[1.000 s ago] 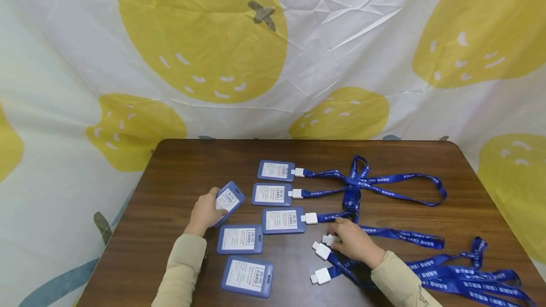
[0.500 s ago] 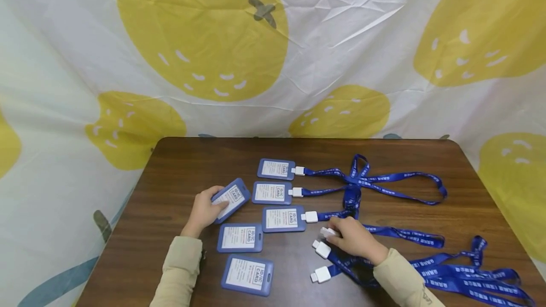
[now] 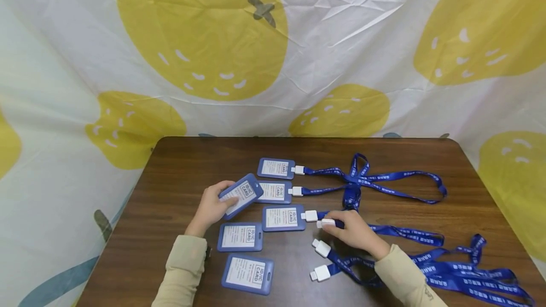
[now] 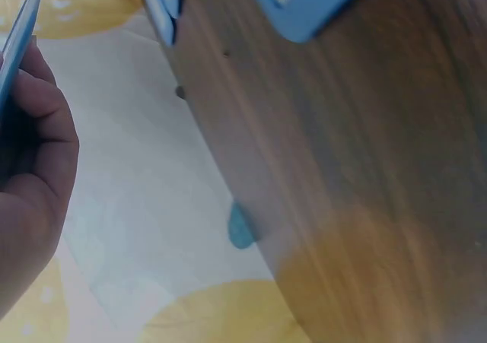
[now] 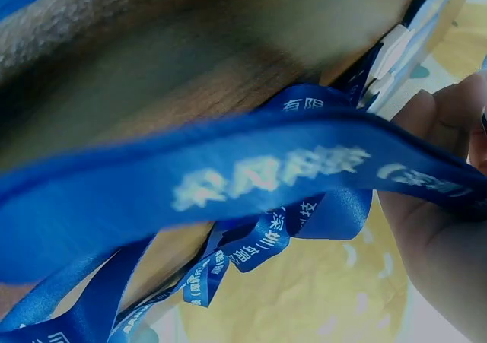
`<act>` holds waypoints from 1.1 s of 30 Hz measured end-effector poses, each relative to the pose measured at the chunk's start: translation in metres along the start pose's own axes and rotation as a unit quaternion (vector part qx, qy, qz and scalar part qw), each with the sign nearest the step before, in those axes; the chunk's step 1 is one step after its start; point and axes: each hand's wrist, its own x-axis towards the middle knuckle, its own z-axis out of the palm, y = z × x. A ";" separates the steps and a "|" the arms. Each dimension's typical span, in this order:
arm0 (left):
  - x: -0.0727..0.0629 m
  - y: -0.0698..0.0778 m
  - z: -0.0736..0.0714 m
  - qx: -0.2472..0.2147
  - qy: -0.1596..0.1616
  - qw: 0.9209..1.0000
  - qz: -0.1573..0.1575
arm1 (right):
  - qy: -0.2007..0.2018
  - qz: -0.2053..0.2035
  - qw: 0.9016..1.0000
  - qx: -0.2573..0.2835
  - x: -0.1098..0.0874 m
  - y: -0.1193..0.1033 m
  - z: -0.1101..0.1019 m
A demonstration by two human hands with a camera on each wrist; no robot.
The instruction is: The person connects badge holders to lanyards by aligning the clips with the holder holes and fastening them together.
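My left hand [image 3: 212,207] pinches a blue badge holder [image 3: 241,196] with a white ID/IC card, its slotted end tilted up and to the right. It overlaps the second of three badge holders joined to lanyards. In the left wrist view the held badge holder [image 4: 21,35] shows edge-on beside the curled fingers [image 4: 47,122]. My right hand [image 3: 357,231] pinches the white clip [image 3: 326,223] of a blue lanyard, the clip's tip pointing left toward the held badge. Across the right wrist view that lanyard's printed strap [image 5: 259,168] runs into the hand [image 5: 441,229].
Two loose badge holders, one upper [image 3: 240,237] and one lower [image 3: 247,274], lie near the front left. Two free lanyard clips [image 3: 321,248] rest below my right hand. Blue straps [image 3: 469,274] spread at the right. A patterned cloth [image 3: 273,60] hangs behind the brown table [image 3: 192,155].
My left hand has lifted its badge holder and moved it right and slightly away. My right hand has raised the lanyard clip and moved it slightly left and farther back.
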 end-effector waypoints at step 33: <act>-0.008 0.046 0.027 -0.066 -0.101 0.990 0.068 | 0.058 0.069 0.985 0.149 0.036 -0.020 -0.018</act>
